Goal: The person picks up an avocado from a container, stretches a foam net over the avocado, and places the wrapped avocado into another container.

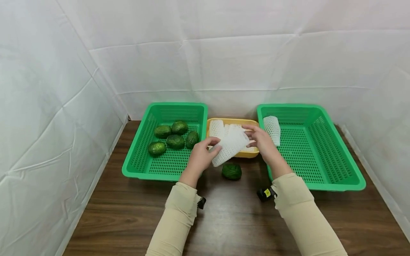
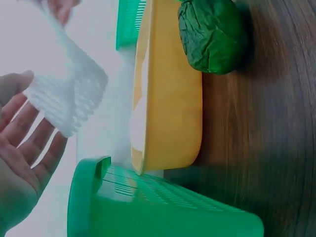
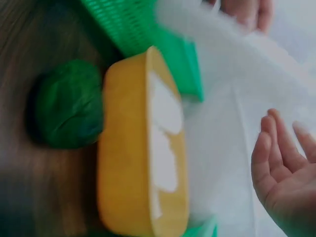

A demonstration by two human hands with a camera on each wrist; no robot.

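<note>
My left hand (image 1: pixel 202 155) pinches a white foam net sleeve (image 1: pixel 230 146) between thumb and fingers, above the front of a yellow basket (image 1: pixel 247 155). In the left wrist view the sleeve (image 2: pixel 66 86) looks flat, with its mesh end towards the camera. Beside the sleeve's other end is my right hand (image 1: pixel 263 142), its fingers extended and spread; in the right wrist view this hand (image 3: pixel 289 173) shows nothing in its grasp. On the table just in front of the yellow basket lies a dark green, wrinkled, avocado-like fruit (image 1: pixel 232 171).
At left, a green basket (image 1: pixel 137 174) contains several similar green fruits (image 1: pixel 175 141). Another green basket (image 1: pixel 336 186) stands at right, with one white foam sleeve (image 1: pixel 272 129) at its left wall. More sleeves (image 1: pixel 216 127) lie in the yellow basket. White cloth (image 1: pixel 230 64) hangs behind.
</note>
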